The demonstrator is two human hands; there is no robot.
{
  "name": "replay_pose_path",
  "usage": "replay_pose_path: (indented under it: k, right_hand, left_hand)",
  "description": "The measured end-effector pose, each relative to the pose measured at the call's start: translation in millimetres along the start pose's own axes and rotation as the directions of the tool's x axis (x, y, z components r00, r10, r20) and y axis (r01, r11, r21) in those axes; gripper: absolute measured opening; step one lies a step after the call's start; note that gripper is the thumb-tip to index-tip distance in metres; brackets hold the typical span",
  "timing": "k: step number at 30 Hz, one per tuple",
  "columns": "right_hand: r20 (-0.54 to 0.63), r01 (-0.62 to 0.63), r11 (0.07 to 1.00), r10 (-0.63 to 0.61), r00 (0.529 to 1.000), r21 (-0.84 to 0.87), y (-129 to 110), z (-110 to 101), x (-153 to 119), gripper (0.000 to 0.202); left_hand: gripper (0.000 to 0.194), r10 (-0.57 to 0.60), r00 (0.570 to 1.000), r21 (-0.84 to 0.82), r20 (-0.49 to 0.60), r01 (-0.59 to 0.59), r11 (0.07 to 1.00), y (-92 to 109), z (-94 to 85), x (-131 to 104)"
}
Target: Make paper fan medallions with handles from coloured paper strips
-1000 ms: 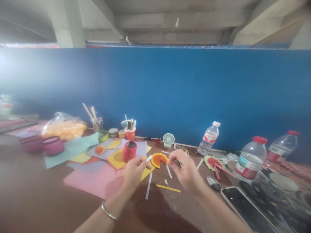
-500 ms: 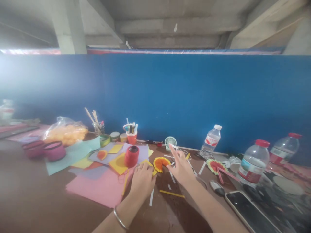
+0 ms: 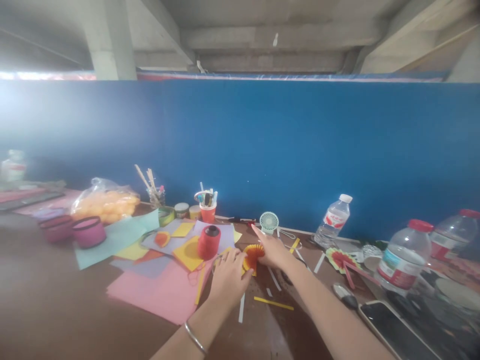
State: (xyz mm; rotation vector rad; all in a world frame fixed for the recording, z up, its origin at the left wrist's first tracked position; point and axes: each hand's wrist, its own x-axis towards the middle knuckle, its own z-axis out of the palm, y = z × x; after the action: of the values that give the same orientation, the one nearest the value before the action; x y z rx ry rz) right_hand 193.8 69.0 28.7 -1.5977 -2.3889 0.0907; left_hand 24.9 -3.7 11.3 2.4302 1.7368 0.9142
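Observation:
An orange and yellow pleated paper fan point(image 3: 253, 254) is between my two hands, just above the brown table. My left hand point(image 3: 229, 276), with a ring and a silver bangle, grips the fan's left side between thumb and fingers. On the other side, my right hand point(image 3: 274, 253) pinches the right edge, its index finger stretched forward. The fingers partly cover the fan's edges. Close to my left hand, a red thread spool point(image 3: 208, 243) stands on the coloured paper sheets point(image 3: 153, 295). Yellow and white paper strips point(image 3: 273, 303) lie below the fan.
A small fan point(image 3: 269, 221) and a red cup of tools point(image 3: 208, 213) stand near the blue wall. Water bottles point(image 3: 406, 257), a pink-centred paper fan point(image 3: 341, 262), a spoon point(image 3: 345, 296) and a phone point(image 3: 393, 325) are at right. Purple containers point(image 3: 89, 233) sit at left.
The paper fan has gone from a wide, nearly round spread to a narrower one. My right hand has come closer to my left. The view has turned slightly left.

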Motion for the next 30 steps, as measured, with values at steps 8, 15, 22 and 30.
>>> replay_pose_path:
  k: [8, 15, 22, 30]
  right_hand:
    - [-0.105, 0.045, 0.927, -0.006, 0.995, 0.373, -15.2, -27.4, -28.1, 0.087]
    - [-0.081, 0.022, 0.836, 0.027, 0.996, 0.548, -21.1, -37.6, -45.6, 0.081]
    - [0.026, 0.016, 0.458, -0.087, 0.996, 0.889, -14.5, -48.5, -55.2, 0.077]
    - [-0.041, 0.048, 0.083, -0.08, 0.996, 0.995, -27.2, -33.6, -52.3, 0.058]
  left_hand:
    - [0.052, 0.051, 0.998, -0.391, -0.027, -0.058, 0.919, -1.9, 9.2, 2.5]
    - [0.024, 0.029, 0.989, -0.587, -0.144, -0.109, 0.802, -4.3, -4.2, 5.9]
    - [0.017, -0.183, 0.983, -0.856, 0.008, 0.102, 0.507, 0.5, -15.2, 4.4]
    - [0.021, -0.266, 0.957, -0.96, 0.116, 0.176, 0.217, 9.3, -8.1, -1.3]
